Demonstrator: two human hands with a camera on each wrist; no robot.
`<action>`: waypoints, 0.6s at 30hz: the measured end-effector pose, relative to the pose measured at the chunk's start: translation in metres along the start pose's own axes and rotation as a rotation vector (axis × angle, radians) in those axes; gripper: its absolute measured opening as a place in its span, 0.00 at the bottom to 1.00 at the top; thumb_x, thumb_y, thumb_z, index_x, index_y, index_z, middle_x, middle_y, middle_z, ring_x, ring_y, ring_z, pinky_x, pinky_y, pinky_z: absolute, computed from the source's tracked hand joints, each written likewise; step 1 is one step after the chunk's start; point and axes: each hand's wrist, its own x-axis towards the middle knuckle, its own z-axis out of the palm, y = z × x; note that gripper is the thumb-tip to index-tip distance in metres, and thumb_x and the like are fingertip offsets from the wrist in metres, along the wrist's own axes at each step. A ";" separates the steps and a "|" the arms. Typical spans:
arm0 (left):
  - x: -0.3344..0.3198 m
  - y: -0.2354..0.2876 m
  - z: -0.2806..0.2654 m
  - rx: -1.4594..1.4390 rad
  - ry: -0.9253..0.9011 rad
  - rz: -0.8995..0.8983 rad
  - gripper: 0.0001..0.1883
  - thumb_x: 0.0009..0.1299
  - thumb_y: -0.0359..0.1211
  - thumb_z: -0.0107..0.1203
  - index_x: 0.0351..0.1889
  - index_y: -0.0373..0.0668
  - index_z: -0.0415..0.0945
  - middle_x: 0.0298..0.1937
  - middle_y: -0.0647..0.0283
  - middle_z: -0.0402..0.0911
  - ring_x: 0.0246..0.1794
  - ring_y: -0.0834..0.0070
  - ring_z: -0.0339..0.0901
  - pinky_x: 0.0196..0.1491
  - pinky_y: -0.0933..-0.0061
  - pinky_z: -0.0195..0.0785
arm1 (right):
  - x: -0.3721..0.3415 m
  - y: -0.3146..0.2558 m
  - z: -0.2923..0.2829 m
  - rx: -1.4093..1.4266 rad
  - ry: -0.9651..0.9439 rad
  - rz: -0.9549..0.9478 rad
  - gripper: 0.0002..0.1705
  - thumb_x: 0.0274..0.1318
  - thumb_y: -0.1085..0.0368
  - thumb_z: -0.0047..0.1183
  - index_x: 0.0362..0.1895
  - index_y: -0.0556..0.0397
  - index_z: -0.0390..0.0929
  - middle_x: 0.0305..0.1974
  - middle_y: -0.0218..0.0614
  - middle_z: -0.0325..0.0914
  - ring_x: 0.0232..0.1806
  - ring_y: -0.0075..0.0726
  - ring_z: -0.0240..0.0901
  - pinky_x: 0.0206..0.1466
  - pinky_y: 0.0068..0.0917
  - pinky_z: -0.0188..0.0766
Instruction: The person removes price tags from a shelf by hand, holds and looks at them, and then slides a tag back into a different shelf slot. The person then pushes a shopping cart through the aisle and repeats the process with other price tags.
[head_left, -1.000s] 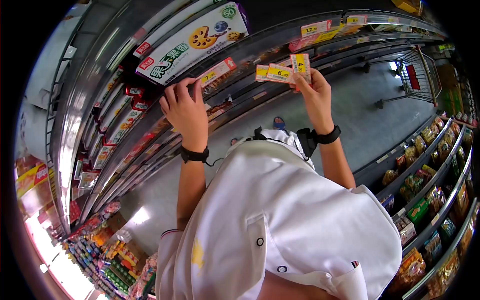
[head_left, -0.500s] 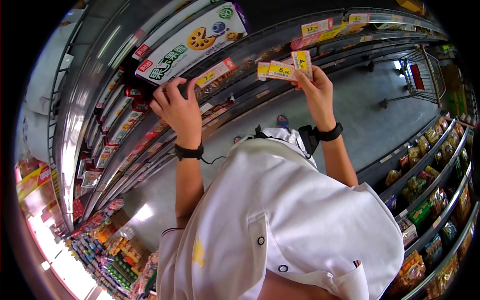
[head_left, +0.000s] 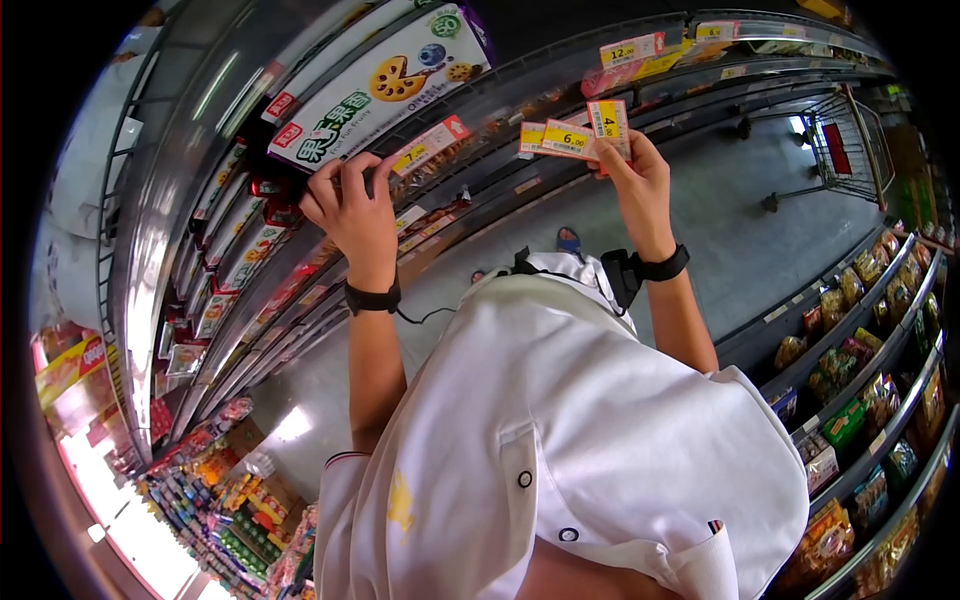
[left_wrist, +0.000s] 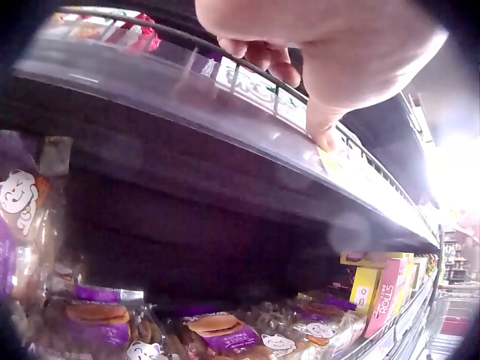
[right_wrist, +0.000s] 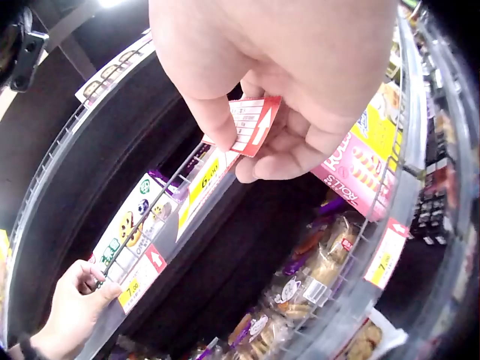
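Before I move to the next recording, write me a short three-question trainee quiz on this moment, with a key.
1. Multiple choice: which side's hand holds the fanned price tags? A) left B) right C) neither
2. True or false: the shopping cart stands between the person's two hands.
3. Fill the gap: the left hand has its thumb at the shelf tag priced ____.

Key:
1. B, the right hand.
2. False; it stands beyond the right hand.
3. 7.00
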 end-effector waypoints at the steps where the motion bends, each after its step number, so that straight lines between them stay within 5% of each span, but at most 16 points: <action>1: -0.001 0.002 0.000 0.005 0.010 -0.006 0.14 0.62 0.39 0.74 0.39 0.53 0.80 0.44 0.68 0.75 0.53 0.68 0.70 0.55 0.63 0.56 | 0.000 0.000 -0.001 -0.006 -0.006 0.002 0.13 0.70 0.64 0.57 0.51 0.62 0.77 0.42 0.32 0.83 0.39 0.18 0.77 0.41 0.17 0.72; 5: -0.012 0.010 0.001 -0.005 0.041 -0.028 0.13 0.62 0.36 0.73 0.40 0.54 0.80 0.45 0.69 0.76 0.54 0.69 0.70 0.56 0.61 0.56 | 0.002 0.001 0.002 -0.183 -0.204 -0.123 0.10 0.68 0.69 0.57 0.50 0.59 0.78 0.46 0.32 0.82 0.43 0.23 0.78 0.43 0.20 0.72; 8: -0.023 0.010 0.003 -0.064 0.018 -0.053 0.12 0.63 0.35 0.73 0.41 0.54 0.80 0.46 0.70 0.77 0.54 0.69 0.70 0.57 0.61 0.56 | 0.016 -0.015 0.026 -0.587 -0.324 -0.669 0.10 0.64 0.67 0.59 0.48 0.54 0.80 0.50 0.36 0.82 0.49 0.40 0.77 0.51 0.31 0.74; 9: -0.026 0.011 0.004 -0.080 0.026 -0.068 0.13 0.63 0.35 0.73 0.42 0.53 0.80 0.46 0.70 0.77 0.54 0.68 0.70 0.58 0.61 0.56 | 0.020 -0.016 0.033 -0.635 -0.381 -0.647 0.09 0.61 0.65 0.60 0.45 0.51 0.81 0.56 0.37 0.78 0.58 0.49 0.71 0.60 0.39 0.69; 13: -0.030 0.009 0.002 -0.053 0.027 -0.073 0.14 0.62 0.37 0.73 0.42 0.57 0.80 0.47 0.73 0.78 0.50 0.68 0.71 0.53 0.64 0.57 | 0.037 -0.022 0.061 -0.886 -0.414 -0.939 0.08 0.60 0.60 0.61 0.43 0.45 0.82 0.57 0.25 0.78 0.59 0.42 0.71 0.64 0.40 0.65; 18: -0.024 0.002 -0.004 -0.024 -0.012 -0.105 0.13 0.61 0.41 0.73 0.42 0.60 0.82 0.46 0.75 0.77 0.49 0.67 0.70 0.53 0.63 0.59 | 0.048 -0.026 0.074 -1.021 -0.432 -1.073 0.08 0.60 0.60 0.60 0.43 0.43 0.82 0.58 0.19 0.77 0.58 0.37 0.71 0.63 0.39 0.66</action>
